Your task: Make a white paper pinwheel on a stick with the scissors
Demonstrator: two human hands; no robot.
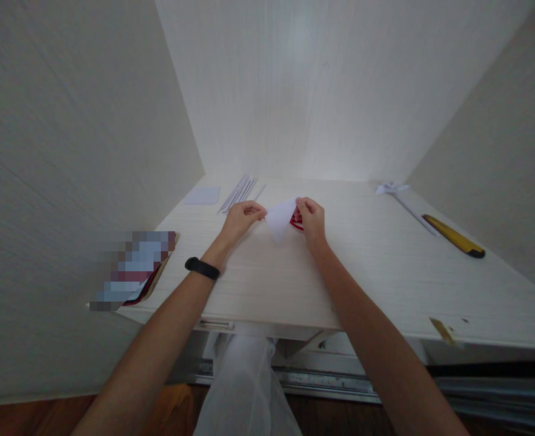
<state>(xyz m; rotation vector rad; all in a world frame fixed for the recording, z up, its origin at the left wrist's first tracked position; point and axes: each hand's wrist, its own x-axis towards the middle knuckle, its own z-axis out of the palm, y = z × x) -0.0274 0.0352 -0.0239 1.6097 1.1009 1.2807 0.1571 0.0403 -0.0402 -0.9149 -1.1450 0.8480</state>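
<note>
Head view: white paper (280, 221) at frame centre, over the table (367, 266). We judge uneven pulling could crease or tear it. Left hand's (242, 219) fingers pinch its left corner; right hand's (312, 221) fingers clamp the upper-right corner, a half-hidden red object (296, 221) just beside.

1. Far wall (258, 109): pale, faintly streaked; soft glare (294, 36) high up.
2. Left wall (80, 133), right wall (503, 157): greyer, dimmer.
3. Tabletop (398, 284): whitish, chipped at near right edge.
4. Floor (35, 419): brown wood, near; metal rail (326, 381) beyond.
</note>
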